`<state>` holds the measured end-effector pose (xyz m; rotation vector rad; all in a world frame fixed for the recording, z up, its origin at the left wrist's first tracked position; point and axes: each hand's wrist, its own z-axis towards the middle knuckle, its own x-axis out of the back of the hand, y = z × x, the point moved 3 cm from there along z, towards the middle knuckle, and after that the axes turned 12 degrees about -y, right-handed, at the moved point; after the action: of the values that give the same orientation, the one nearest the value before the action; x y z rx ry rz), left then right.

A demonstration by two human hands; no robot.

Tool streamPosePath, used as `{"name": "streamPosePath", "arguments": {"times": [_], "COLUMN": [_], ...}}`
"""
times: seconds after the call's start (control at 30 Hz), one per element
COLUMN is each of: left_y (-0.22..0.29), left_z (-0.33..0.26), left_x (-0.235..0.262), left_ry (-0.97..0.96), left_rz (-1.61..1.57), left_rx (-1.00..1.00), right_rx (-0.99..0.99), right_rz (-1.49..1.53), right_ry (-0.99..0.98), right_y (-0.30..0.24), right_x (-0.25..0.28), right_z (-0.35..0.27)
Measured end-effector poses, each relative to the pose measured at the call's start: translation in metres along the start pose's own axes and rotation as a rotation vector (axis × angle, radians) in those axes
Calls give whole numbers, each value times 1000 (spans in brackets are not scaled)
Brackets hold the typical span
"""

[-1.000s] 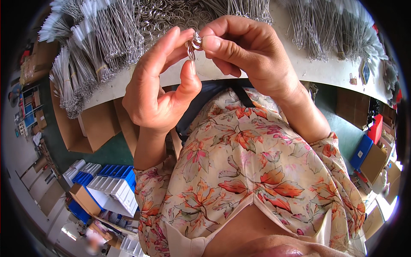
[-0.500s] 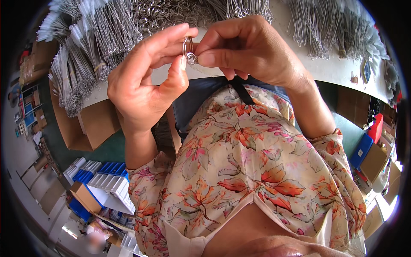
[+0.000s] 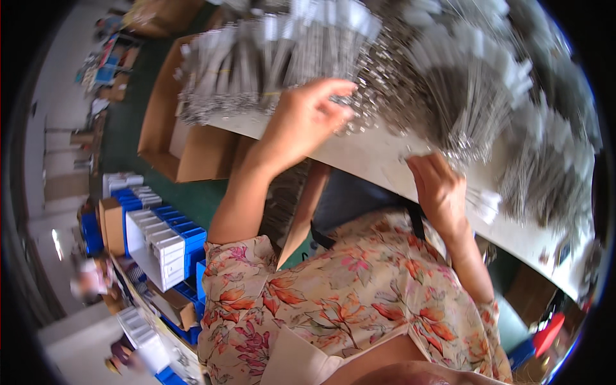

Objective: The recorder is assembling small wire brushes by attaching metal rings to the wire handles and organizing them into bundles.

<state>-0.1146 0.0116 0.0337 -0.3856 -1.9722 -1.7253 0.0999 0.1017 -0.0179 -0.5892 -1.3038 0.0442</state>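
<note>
Blouse: floral (image 3: 359,301), nearest the camera, filling the lower frame; a dark strap (image 3: 417,221) crosses it.
Right hand: (image 3: 439,189) at the white table (image 3: 378,160) edge, fingers curled down into the near fringe of the wire bundles (image 3: 487,109). Fingertips are buried in the strands, so whether it pinches anything I cannot tell.
Left hand: (image 3: 308,119) reached farther out, back of hand up, fingers loosely together and bent onto the ring pile (image 3: 366,96) (small shiny metal rings, heaped between bundles). Palm side hidden; I cannot tell if it grips one.
Bundles: thin grey wires with white tags, fanned across the table, some overhanging the near edge.
Box: open cardboard (image 3: 186,138) tucked under the table's left end.
Floor, far left: blue-and-white cartons (image 3: 163,240) stacked on green flooring.
Risk: the overhanging bundles look easy to drag off, in my judgement; a sleeve or wrist sweeping back could pull them over the edge.
Risk: rings sit loose, so a hasty scoop might scatter them or snag a neighbouring wire.
</note>
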Motion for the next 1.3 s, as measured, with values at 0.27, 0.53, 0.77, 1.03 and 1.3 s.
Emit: {"name": "streamPosePath", "arguments": {"times": [0.27,0.53,0.77,1.03,1.3], "left_y": [-132,-176,-191,-158,-60], "left_z": [-27,29,2,-3,35], "left_x": [223,191,200,194,124], "left_ry": [536,208,304,329,503], "left_rz": [649,243,64,55,-12], "left_rx": [364,663,598,669,139], "right_rx": [230,232,167,-245,-450], "right_rz": [-82,-48,170,162,381], "right_ry": [136,182,268,406,193], "right_y": [-9,-3,13,105,138], "right_x": [-23,-22,13,94,79], "right_z": [-10,-11,-11,53,90]}}
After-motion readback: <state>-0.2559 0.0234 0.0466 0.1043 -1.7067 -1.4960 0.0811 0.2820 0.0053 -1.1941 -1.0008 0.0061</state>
